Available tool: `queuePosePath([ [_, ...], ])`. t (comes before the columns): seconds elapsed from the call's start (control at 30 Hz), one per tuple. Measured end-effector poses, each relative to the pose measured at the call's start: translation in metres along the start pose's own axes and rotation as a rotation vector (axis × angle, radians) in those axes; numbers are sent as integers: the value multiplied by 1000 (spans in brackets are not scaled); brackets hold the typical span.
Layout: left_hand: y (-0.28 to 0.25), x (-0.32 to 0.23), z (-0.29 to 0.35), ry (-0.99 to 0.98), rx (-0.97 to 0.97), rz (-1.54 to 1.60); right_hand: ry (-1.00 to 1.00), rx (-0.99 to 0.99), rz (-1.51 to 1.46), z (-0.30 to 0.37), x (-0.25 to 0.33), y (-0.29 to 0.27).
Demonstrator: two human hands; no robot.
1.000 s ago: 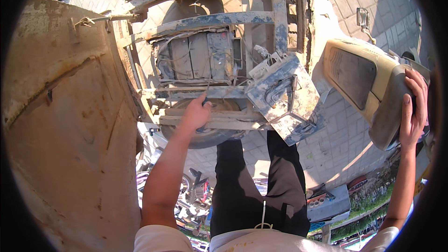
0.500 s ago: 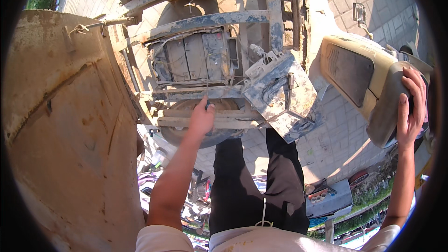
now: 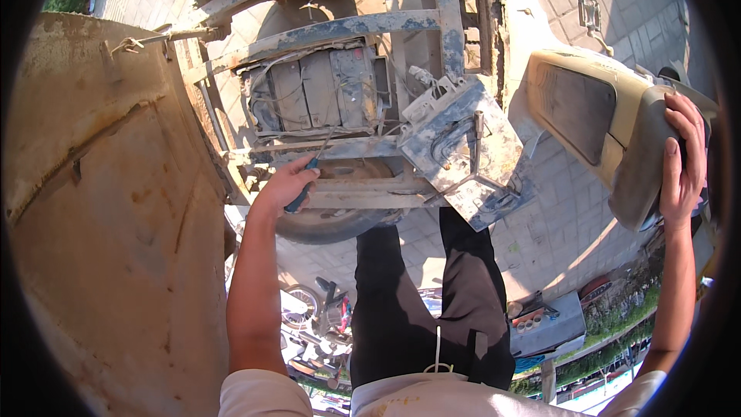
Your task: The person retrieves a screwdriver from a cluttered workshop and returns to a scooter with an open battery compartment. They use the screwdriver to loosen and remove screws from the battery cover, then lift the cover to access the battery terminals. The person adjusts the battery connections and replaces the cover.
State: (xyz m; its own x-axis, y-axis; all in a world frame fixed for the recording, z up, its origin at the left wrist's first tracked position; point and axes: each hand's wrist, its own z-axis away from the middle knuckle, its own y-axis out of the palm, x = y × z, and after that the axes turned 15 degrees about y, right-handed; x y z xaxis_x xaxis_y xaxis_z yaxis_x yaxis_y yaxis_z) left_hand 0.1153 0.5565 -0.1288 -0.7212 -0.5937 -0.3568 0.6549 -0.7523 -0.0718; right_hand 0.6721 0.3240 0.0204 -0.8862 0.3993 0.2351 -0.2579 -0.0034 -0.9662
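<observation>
My left hand (image 3: pixel 285 185) is closed around the dark blue handle of a screwdriver (image 3: pixel 296 199). Its thin shaft slants up and right to the lower rim of the battery compartment; whether the tip touches anything, I cannot tell. Several dusty batteries (image 3: pixel 318 91) with loose wires sit side by side in that compartment, inside a rusty vehicle frame (image 3: pixel 347 29). At the far right, my right hand (image 3: pixel 682 166) rests with its fingers stretched over a dark padded part (image 3: pixel 647 158) of a beige vehicle body piece (image 3: pixel 552 100).
A dirty metal plate (image 3: pixel 494 177) lies right of the batteries, with a three-armed socket wrench (image 3: pixel 476 158) on it. A large rusty panel (image 3: pixel 116 224) stands at left. Wheels (image 3: pixel 332 225) show beneath the frame. A grey box (image 3: pixel 552 328) with tools stands lower right.
My left hand has moved left and slightly down with the screwdriver, whose shaft now slants instead of pointing straight away from me. My right hand stays on the padded part.
</observation>
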Motion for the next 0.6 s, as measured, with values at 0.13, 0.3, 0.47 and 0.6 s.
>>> queuePosePath([
  [0.13,-11,0,8,73,-176,-76,-2,13,5,1,-3,0],
  [0.3,-14,7,10,193,-313,-499,1,16,3,1,-3,0],
  [0.47,-25,11,3,293,-146,-737,20,11,3,2,2,0],
  [0.6,-3,12,7,211,-206,-686,27,18,16,1,7,0],
])
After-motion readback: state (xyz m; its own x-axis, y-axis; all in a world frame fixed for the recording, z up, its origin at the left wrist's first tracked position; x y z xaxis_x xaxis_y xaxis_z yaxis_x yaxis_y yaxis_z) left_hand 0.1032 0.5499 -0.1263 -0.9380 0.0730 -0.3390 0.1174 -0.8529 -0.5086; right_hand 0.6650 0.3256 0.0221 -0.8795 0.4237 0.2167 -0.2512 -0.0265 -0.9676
